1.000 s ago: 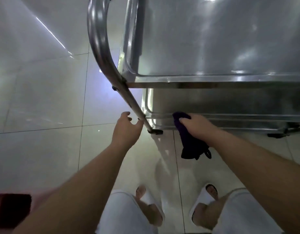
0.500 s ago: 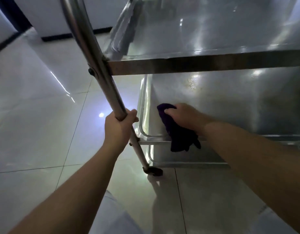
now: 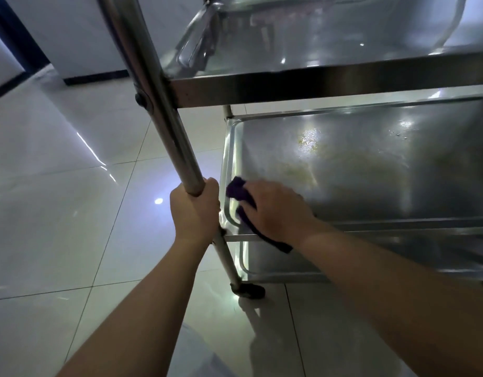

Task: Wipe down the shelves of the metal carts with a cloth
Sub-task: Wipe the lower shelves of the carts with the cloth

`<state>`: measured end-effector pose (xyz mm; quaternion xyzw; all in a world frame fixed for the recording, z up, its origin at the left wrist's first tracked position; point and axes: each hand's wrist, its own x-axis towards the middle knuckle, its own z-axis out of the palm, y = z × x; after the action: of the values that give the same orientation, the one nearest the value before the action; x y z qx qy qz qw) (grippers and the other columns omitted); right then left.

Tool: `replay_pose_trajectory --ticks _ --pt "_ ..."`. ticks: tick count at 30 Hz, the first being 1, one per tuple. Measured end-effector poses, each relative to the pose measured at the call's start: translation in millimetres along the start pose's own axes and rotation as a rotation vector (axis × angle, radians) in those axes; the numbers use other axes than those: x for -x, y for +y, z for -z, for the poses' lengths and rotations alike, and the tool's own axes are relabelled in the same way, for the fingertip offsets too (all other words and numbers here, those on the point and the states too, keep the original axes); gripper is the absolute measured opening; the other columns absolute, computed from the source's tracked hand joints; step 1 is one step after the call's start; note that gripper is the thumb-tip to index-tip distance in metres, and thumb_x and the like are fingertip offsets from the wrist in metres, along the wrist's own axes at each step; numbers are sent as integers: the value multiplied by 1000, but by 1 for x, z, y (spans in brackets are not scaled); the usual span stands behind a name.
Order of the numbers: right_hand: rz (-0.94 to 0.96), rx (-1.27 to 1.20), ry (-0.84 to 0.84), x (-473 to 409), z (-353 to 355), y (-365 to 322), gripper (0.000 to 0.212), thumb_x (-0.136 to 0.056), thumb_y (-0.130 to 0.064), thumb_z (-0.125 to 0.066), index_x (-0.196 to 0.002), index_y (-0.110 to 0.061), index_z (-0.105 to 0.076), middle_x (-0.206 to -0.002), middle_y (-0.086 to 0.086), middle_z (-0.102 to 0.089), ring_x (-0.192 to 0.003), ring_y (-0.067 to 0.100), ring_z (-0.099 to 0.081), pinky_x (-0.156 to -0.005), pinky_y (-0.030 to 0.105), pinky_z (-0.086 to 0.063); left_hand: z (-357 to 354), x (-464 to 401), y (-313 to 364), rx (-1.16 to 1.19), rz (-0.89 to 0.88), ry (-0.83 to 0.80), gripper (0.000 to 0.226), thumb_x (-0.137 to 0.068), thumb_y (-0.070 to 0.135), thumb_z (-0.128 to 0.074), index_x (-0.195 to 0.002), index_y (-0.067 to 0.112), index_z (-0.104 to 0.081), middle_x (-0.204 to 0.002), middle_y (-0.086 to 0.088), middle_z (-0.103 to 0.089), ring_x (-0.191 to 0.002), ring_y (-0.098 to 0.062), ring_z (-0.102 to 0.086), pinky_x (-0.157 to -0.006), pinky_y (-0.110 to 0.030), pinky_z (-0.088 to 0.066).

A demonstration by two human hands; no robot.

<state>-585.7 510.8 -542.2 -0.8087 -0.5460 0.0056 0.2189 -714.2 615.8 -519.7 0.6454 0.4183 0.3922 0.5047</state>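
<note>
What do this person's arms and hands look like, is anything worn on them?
Both forearms are bare, with no sleeves in view. The left hand and right hand wear no gloves, and no rings, watch or wristband show on them.

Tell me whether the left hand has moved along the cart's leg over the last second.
Yes. The left hand was open beside the cart leg near its foot; now it grips the leg higher up, level with the middle shelf.
</note>
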Motion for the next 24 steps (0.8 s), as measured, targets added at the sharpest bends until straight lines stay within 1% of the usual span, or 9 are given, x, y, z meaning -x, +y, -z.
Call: replay_pose_trajectory --ticks 2,3,5,8,12,13,16,20,24 --pt "57 60 -147 8 -23 -5 34 -104 -46 -42 -126 -30 -62 -134 -10 -65 -128 22 -55 -102 42 -45 -2 -1 -1 5 -10 24 34 -72 28 -53 -69 -1 -36 -63 -15 -37 -58 -20 -37 -55 -36 -34" --pt "66 54 -190 7 -32 -5 38 -105 -46 -39 -134 -33 -59 -148 -13 -56 -143 21 -43 -116 43 -34 -3 -1 -2 16 -20 33 33 -71 29 -52 -67 3 -33 -63 -13 -35 -59 -21 -34 -55 -38 -32" --pt "70 0 -248 -5 -40 -6 45 -106 -46 -34 -148 -36 -48 -163 -15 -39 -157 18 -22 -126 44 -14 -5 -3 -4 32 -40 50 33 -69 31 -53 -64 8 -31 -62 -12 -33 -57 -22 -33 -54 -39 -32" --pt "111 -7 -311 -29 -46 -8 52 -106 -45 -31 -157 -36 -36 -169 -12 -27 -159 19 -14 -127 46 -10 -5 -4 -8 35 -51 78 32 -68 35 -53 -60 10 -36 -56 -10 -38 -53 -20 -35 -50 -36 -36" --pt "44 35 -274 -65 -59 -14 54 -106 -43 -31 -158 -33 -36 -170 -9 -28 -158 23 -18 -126 47 -16 -8 -5 -7 51 -58 107 27 -67 35 -54 -53 22 -35 -52 3 -35 -52 -17 -33 -50 -31 -33" --pt "10 47 -248 -72 -61 -15 53 -106 -44 -31 -157 -33 -38 -169 -9 -29 -157 22 -19 -126 47 -17 -8 -6 -7 49 -58 111 27 -66 35 -53 -54 21 -34 -54 0 -35 -55 -19 -34 -52 -32 -32" --pt "-70 56 -196 -80 -59 -4 53 -106 -48 -31 -156 -33 -40 -168 -8 -32 -155 22 -23 -124 47 -20 -8 -5 -6 30 -77 114 30 -68 34 -54 -61 11 -37 -61 -23 -40 -56 -24 -40 -53 -37 -37" --pt "-287 133 -165 -51 -30 72 62 -104 -56 -24 -160 -31 -35 -170 -7 -27 -157 23 -21 -126 50 -20 -9 -5 -6 36 -91 125 39 -69 31 -53 -70 -4 -37 -65 -34 -41 -52 -29 -39 -51 -34 -38" --pt "-620 208 -70 11 33 184 62 -106 -55 -24 -161 -28 -34 -170 -2 -28 -157 29 -23 -125 54 -23 -11 -2 -5 43 -78 122 40 -71 30 -53 -72 -6 -36 -66 -35 -41 -52 -23 -41 -49 -33 -38"
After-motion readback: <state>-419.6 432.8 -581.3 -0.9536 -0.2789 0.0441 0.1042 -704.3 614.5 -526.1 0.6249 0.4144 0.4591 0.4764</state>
